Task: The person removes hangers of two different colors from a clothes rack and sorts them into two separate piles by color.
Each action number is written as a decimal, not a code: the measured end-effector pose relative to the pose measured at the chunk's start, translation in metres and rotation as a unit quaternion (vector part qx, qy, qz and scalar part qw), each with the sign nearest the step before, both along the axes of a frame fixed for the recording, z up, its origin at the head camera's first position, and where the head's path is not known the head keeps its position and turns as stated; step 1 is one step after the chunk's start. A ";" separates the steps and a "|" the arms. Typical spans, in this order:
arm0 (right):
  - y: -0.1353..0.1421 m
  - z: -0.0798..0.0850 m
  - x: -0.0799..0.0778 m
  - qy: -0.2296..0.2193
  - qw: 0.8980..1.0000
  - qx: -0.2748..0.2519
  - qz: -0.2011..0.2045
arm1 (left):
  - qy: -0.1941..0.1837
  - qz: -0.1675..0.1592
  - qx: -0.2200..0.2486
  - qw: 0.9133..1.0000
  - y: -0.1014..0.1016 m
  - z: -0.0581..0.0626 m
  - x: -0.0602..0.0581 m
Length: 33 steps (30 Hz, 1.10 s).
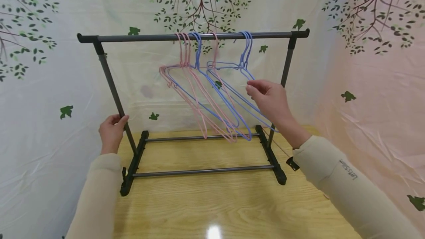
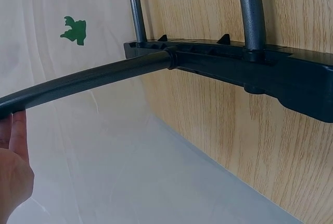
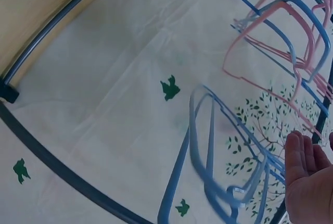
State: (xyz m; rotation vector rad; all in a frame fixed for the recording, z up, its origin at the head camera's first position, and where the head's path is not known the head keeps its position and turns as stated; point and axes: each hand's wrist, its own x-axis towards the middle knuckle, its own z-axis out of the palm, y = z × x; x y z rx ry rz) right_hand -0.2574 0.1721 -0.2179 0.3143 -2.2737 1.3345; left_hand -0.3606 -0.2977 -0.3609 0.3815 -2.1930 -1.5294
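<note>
A black clothes rack (image 1: 142, 38) stands on the table, its rail running across the head view. My left hand (image 1: 112, 132) pinches the rack's left post (image 1: 111, 84) low down; in the left wrist view its fingers meet the post (image 2: 99, 79) at the left edge. Pink hangers (image 1: 181, 52) and blue hangers (image 1: 198, 52) hang around the rail's middle. Farther right hangs a group of blue hangers (image 1: 246, 49). My right hand (image 1: 270, 100) is raised beside that group, thumb and fingertips apart with nothing between them. In the right wrist view, its fingers extend near the blue hangers (image 3: 193, 140).
Two lower bars (image 1: 206, 172) join the rack's feet (image 1: 280, 176) on the wooden table (image 1: 199, 202). A small black object (image 1: 292, 163) with a thin cord lies by the right foot. Printed sheets (image 1: 375, 121) with trees and leaves surround the table.
</note>
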 end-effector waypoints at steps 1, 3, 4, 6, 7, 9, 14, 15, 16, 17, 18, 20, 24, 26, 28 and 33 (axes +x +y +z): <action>-0.002 0.000 -0.002 -0.009 1.000 0.003 0.000 | 0.001 0.000 0.001 1.000 0.000 0.000 0.000; -0.008 -0.001 -0.006 -0.027 1.000 0.007 0.001 | 0.002 0.001 0.000 1.000 0.000 0.000 0.000; -0.010 -0.001 -0.008 -0.035 0.999 0.009 0.003 | 0.003 0.000 -0.002 1.000 0.000 0.000 0.001; -0.016 -0.002 -0.012 -0.050 0.999 0.014 0.008 | 0.004 0.001 -0.006 1.000 0.000 0.000 0.001; -0.019 -0.002 -0.014 -0.059 0.998 0.016 0.011 | 0.004 0.000 -0.007 1.000 0.000 0.000 0.001; -0.025 -0.003 -0.017 -0.068 0.997 0.023 0.015 | 0.004 0.000 -0.009 1.000 -0.001 0.000 0.001; -0.038 -0.005 -0.023 -0.084 0.996 0.014 0.018 | -0.002 -0.003 -0.010 1.000 -0.001 0.000 0.002; -0.039 -0.006 -0.024 -0.088 0.996 0.010 0.019 | -0.002 -0.003 -0.009 1.000 -0.001 0.000 0.002; -0.040 -0.006 -0.025 -0.092 0.996 0.007 0.018 | -0.003 -0.004 -0.010 1.000 -0.001 0.000 0.002; -0.041 -0.007 -0.026 -0.095 0.995 0.006 0.017 | -0.005 -0.004 -0.010 1.000 0.000 0.001 0.003; -0.042 -0.007 -0.026 -0.099 0.995 0.006 0.016 | -0.006 -0.004 -0.010 1.000 0.001 0.001 0.003; -0.043 -0.008 -0.028 -0.104 0.994 0.010 0.013 | -0.008 -0.002 -0.009 1.000 0.001 0.002 0.003; -0.045 -0.009 -0.030 -0.113 0.993 0.019 0.003 | -0.012 -0.004 -0.008 1.000 0.003 0.004 0.004; -0.045 -0.009 -0.031 -0.116 0.993 0.024 -0.005 | -0.014 -0.005 -0.007 1.000 0.003 0.003 0.004; -0.045 -0.010 -0.031 -0.117 0.993 0.017 -0.007 | -0.017 -0.005 -0.007 1.000 0.002 0.003 0.002; -0.044 -0.014 -0.033 -0.097 0.995 -0.031 0.000 | -0.023 -0.008 -0.005 1.000 -0.001 0.000 -0.001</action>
